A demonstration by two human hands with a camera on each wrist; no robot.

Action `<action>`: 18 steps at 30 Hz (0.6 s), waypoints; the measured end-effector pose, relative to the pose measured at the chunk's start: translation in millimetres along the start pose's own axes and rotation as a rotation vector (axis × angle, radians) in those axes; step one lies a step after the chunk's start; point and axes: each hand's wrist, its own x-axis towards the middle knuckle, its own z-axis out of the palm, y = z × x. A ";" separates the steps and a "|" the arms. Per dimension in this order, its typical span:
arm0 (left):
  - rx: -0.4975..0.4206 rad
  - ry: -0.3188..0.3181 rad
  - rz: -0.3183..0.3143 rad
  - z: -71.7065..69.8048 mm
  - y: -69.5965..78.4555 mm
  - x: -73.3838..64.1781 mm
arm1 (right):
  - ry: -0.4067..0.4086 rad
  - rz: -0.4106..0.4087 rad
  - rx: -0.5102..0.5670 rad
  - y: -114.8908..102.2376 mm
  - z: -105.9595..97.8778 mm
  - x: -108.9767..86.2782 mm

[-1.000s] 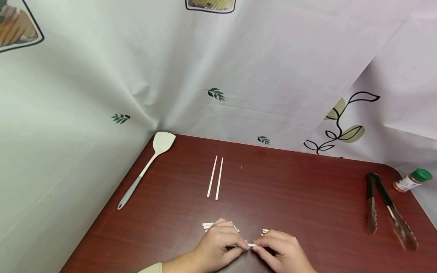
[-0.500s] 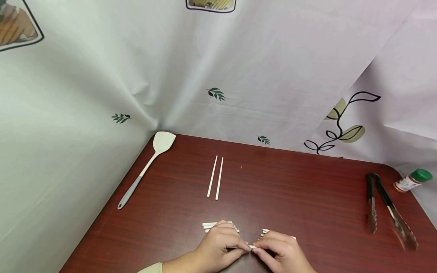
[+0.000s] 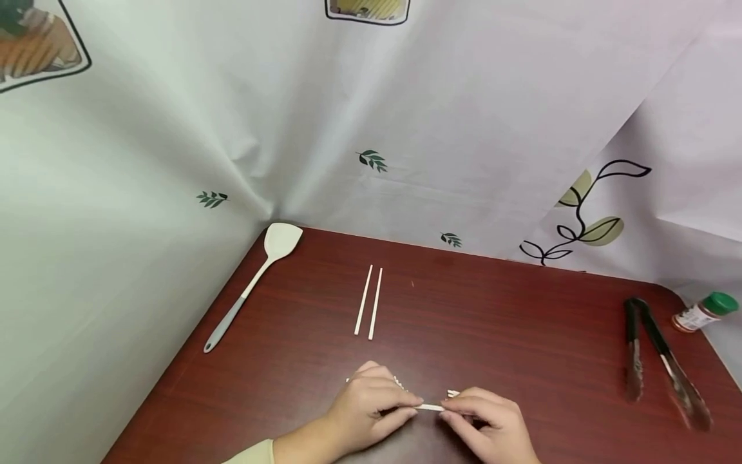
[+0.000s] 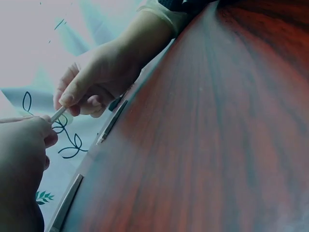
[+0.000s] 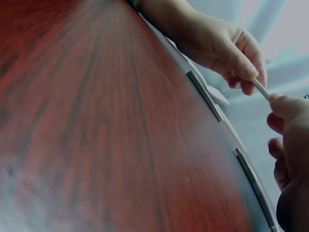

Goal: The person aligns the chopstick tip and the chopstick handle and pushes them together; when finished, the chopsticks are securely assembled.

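A thin white stick (image 3: 430,406) spans the gap between my two hands, held level near the front of the table; it also shows in the left wrist view as a slim stick (image 4: 59,114). My left hand (image 3: 371,403) pinches one end between thumb and fingers. At the other end, thumb and fingers of my right hand (image 3: 493,422) pinch it. Behind the left hand, ends of white sticks (image 3: 399,382) peek out, the rest covered by the hand. A few more stick ends (image 3: 453,392) show beside the right hand, also partly covered.
Two longer white sticks (image 3: 364,299) lie side by side farther back on the dark red table (image 3: 493,322). A white spatula (image 3: 255,277) lies along the left edge. Tongs (image 3: 661,348) and a green-capped spice bottle (image 3: 698,314) are at the right. A patterned curtain (image 3: 464,129) encloses the table.
Both hands have risen slightly and drawn apart, so more of the stick shows between them. The left hand now covers more of the sticks behind it. The head view has shifted a little.
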 end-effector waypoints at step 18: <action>0.107 -0.393 0.257 1.3 1.4 -0.5 | 0.131 0.682 0.286 1.9 -18.0 11.9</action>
